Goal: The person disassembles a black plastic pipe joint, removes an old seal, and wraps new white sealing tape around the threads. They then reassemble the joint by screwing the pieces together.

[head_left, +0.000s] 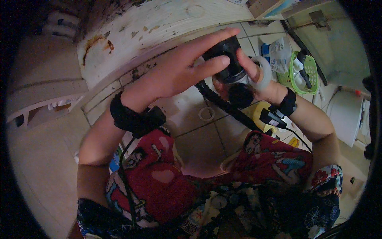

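Note:
Both my hands are raised in front of me around a black cylindrical fitting [229, 51] with a pale band and a dark round end, like a drain part. My left hand [187, 65] grips its upper part, the thumb pressed on the near side and the fingers along the top. From the right, my right hand [254, 75] closes round the lower part, some fingers hidden behind it. A whitish ring [266, 79] hangs at my right hand near the thumb. Below slants a black corrugated hose [227, 104]; whether it joins the fitting cannot be told.
A thin white ring [206, 114] lies on the tiled floor [195, 139] between my knees. To the right are a green basket [310, 75] with pipe pieces, a plastic bottle [280, 53] and a white cylindrical container [344, 115]. A stained pale panel [147, 32] stands ahead.

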Motion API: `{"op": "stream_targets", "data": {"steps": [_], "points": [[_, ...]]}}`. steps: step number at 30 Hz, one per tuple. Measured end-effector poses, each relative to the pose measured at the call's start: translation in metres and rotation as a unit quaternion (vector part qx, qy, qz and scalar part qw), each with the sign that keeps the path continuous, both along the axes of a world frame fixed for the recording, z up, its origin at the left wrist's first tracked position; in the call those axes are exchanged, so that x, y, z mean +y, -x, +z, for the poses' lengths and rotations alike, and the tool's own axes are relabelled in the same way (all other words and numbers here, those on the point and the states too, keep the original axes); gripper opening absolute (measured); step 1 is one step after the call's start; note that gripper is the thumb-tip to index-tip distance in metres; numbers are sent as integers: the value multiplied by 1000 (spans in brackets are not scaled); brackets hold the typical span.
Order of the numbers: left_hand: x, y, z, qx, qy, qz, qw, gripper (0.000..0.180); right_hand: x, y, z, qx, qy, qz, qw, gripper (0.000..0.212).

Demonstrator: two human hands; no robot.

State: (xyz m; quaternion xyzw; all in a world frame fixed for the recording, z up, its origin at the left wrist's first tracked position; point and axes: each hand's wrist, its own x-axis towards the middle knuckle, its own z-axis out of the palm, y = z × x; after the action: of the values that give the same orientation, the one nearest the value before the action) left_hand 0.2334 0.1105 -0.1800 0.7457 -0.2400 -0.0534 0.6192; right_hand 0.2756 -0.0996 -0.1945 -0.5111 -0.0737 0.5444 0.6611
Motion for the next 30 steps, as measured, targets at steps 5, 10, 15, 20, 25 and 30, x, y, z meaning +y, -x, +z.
{"op": "stream_targets", "data": {"steps": [5,10,15,20,25,30], "points": [[16,-13,5,94,54,-75,991,52,-2,1,-3,66,-55,49,995,74],[14,-21,-1,81,-6,-66,994,51,-4,7,-6,223,-92,66,968,81],[-3,-16,-7,86,59,-28,994,55,3,4,-13,319,-124,93,935,86],[-4,-8,-3,180,105,-41,977,59,4,4,-9,322,-67,93,940,86],[-6,-6,-7,175,114,-46,977,58,6,10,2,331,-37,81,940,82],[-3,-5,-5,78,104,-69,989,55,5,15,14,263,-50,67,961,78]]}}
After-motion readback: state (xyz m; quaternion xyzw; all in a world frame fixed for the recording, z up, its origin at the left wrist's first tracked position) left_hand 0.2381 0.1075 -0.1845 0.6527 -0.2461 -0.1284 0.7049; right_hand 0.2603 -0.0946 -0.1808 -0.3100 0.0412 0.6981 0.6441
